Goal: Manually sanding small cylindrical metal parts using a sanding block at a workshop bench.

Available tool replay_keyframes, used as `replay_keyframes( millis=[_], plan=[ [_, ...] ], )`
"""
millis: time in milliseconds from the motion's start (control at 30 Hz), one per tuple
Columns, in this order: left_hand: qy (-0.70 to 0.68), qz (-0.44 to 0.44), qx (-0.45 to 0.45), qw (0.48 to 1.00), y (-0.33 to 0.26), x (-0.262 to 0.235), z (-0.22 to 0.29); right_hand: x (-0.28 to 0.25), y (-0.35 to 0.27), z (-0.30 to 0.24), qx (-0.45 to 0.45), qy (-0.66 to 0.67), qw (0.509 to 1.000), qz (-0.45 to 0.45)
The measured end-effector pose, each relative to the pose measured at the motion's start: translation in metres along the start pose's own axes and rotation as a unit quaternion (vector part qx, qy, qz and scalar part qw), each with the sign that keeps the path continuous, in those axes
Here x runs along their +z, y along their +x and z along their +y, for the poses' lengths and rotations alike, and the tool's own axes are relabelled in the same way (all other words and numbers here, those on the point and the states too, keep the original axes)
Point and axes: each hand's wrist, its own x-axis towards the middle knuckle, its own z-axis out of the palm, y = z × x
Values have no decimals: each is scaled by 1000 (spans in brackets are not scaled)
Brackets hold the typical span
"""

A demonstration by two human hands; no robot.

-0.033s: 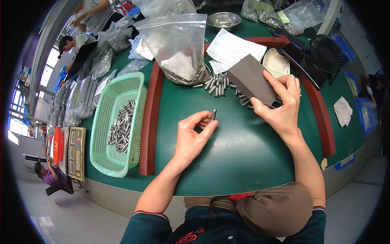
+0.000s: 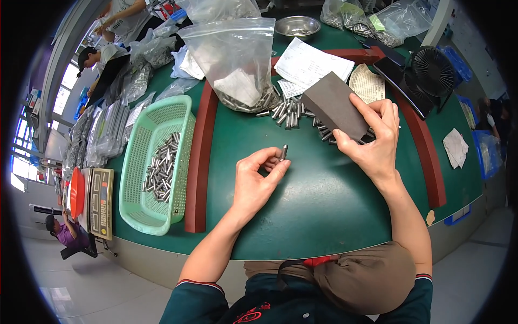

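My left hand [image 2: 256,178] pinches a small metal pin [image 2: 284,152] upright between thumb and fingers, above the middle of the green table. The pin's tip points up; its lower end is hidden by the fingers. In my right hand [image 2: 375,140] is a dark grey rectangular block [image 2: 335,105], tilted, with thumb and fingers gripping its lower right end. Behind and under the block lies a loose pile of similar metal pins [image 2: 290,114], partly hidden by it. A clear plastic bag [image 2: 232,65] with more pins and a white paper stands beside the pile.
To my left, a green mesh basket [image 2: 156,108] holds many pins, next to a dark red rail [image 2: 199,162]. Another red rail [image 2: 423,156] runs at the right. Papers [image 2: 313,62], a steel bowl [image 2: 297,25] and a black fan [image 2: 431,70] sit farther back. A scale [image 2: 101,202] stands far left.
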Motion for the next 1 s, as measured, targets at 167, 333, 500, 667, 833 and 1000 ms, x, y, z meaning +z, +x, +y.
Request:
replay_keyframes(
  millis=[167,333,500,667,833,1000],
  plan=[
    [34,7,14,999,0,-1,2,-1,0,0,0,-11,1000,-8],
    [50,9,19,999,-1,0,4,0,-1,1,-3,-15,1000,-14],
    [71,17,23,997,-1,0,3,5,-3,2,-14,11,997,-73],
    [131,10,52,990,-1,0,1,4,-5,-4,-39,64,987,-144],
    [124,11,51,991,0,-1,0,2,-5,-4,-44,75,979,-184],
    [60,22,27,998,1,-4,1,2,-5,-4,-27,86,976,-197]
  ],
)
